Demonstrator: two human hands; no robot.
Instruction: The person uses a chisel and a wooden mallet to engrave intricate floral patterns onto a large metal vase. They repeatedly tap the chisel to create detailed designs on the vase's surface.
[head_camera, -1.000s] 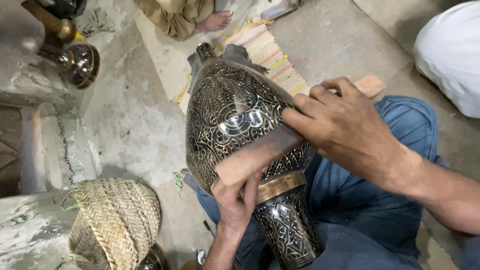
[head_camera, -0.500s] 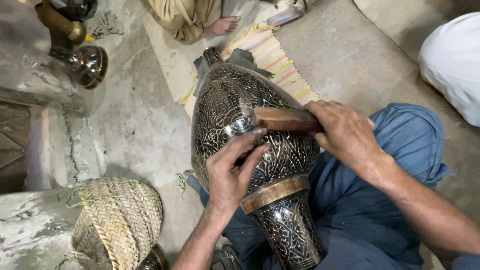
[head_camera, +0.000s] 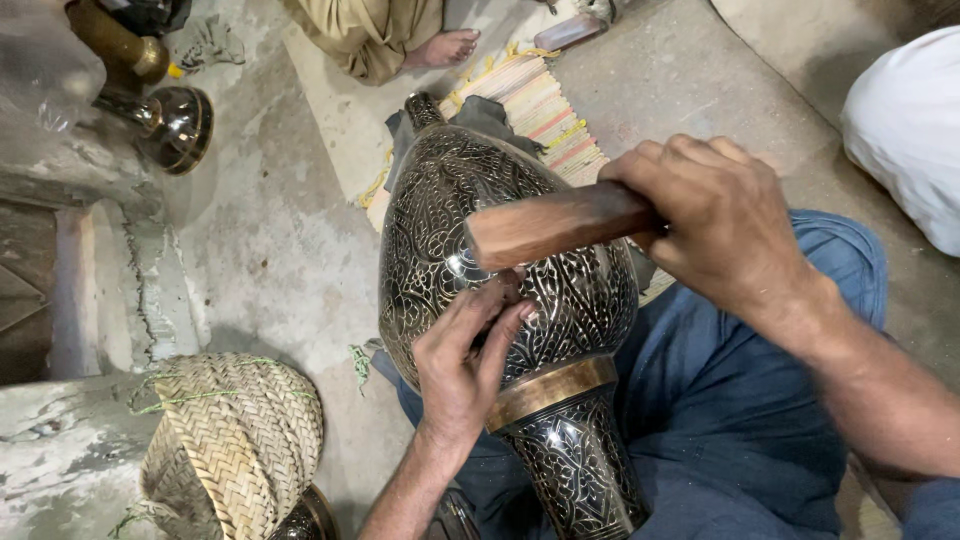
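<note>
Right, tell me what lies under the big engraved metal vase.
The dark engraved metal vase rests across blue-trousered legs; a striped woven mat shows beyond. The floor directly beneath is hidden.

floor (head_camera: 270, 250): bare grey concrete, cracked and stained
woven basket (head_camera: 235, 440): straw-coloured, lower left, lying on its side, green string along its rim
brass vessel (head_camera: 160, 105): upper left, dark rounded base with a golden neck
striped mat (head_camera: 545, 105): pale, coloured bands, spread on the floor at top centre
bare foot (head_camera: 445, 45): another person's, top centre, below khaki cloth
white garment (head_camera: 905, 135): right edge, someone sitting nearby
</note>
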